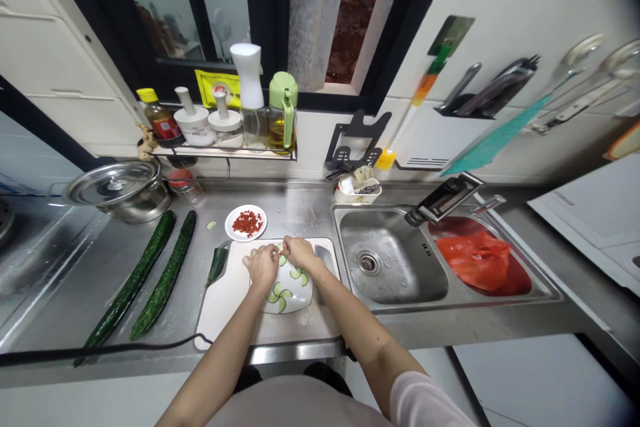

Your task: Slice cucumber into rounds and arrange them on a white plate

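My left hand (262, 265) and my right hand (299, 251) meet above a white plate (300, 298) on a white cutting board (227, 300). Both hands are closed, fingertips pinched together on a small pale piece I cannot make out. Cucumber slices (280, 294) lie arranged on the plate. A cucumber end piece (217, 263) rests at the board's left edge. A knife blade (324, 257) lies just right of my right hand. A small white dish of red pieces (246, 222) sits behind the board.
Two whole cucumbers (150, 273) lie left of the board, with a lidded steel pot (120, 190) behind them. A double sink (390, 260) with a red bag (475, 257) is on the right. A shelf holds bottles (283, 113). A black cable (100, 350) runs along the counter's front.
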{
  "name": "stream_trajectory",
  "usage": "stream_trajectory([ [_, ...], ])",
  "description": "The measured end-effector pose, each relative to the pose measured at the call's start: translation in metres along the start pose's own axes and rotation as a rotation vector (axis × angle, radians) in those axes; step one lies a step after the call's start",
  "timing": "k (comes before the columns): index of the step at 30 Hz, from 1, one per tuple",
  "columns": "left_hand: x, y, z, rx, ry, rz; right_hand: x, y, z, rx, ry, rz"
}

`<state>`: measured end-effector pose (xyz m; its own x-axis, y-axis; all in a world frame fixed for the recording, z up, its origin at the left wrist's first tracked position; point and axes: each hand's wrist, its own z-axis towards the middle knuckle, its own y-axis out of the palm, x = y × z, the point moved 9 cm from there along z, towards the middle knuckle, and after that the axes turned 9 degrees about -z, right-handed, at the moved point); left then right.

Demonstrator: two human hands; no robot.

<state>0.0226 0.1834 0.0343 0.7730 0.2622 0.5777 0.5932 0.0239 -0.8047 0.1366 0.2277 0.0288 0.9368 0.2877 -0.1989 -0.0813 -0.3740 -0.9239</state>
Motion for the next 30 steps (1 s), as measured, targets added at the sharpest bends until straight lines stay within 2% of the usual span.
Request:
stream_trajectory([
  [14, -0.0018, -0.0056, -0.0017, 0.012, -0.009, -0.028, 0.0063, 0.0003, -0.0007, 0.041, -0.001, 0.038],
  [24, 0.0, -0.0009, -0.0019, 0.005, 0.001, -0.004, 0.002, 0.0036, -0.0017, 0.026, 0.004, 0.019],
  [30, -0.0023, -0.0062, -0.0028, 0.025, -0.009, -0.034, 0.0055, 0.0002, -0.0024, 0.046, 0.013, 0.058],
])
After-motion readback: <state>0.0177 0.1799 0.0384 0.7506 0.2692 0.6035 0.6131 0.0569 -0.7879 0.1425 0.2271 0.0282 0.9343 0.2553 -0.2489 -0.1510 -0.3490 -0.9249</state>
